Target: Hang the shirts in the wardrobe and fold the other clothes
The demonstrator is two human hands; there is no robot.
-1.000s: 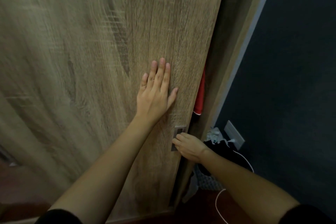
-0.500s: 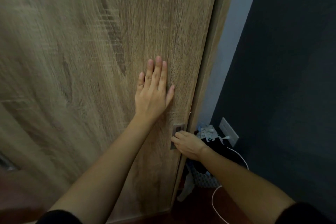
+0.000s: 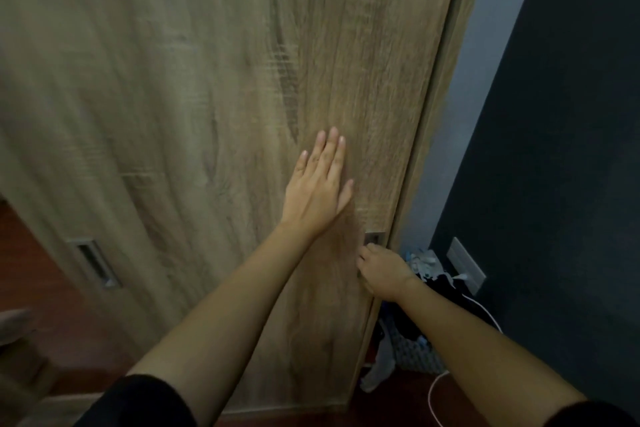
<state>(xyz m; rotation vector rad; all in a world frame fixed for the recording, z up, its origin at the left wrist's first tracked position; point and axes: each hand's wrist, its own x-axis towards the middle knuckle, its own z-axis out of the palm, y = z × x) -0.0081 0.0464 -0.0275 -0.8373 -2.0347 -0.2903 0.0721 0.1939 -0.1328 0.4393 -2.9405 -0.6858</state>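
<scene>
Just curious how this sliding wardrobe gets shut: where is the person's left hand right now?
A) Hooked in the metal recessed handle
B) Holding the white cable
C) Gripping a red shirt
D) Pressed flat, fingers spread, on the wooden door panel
D: the left hand lies open and flat against the light-brown wood-grain wardrobe door, while the right hand is at the small metal recessed handle.

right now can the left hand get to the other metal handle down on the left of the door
Probably yes. The left hand lies flat on the sliding door, holding nothing, and the bare wood between it and the recessed handle low on the left has nothing across it. The right hand is at the handle by the right edge.
</scene>
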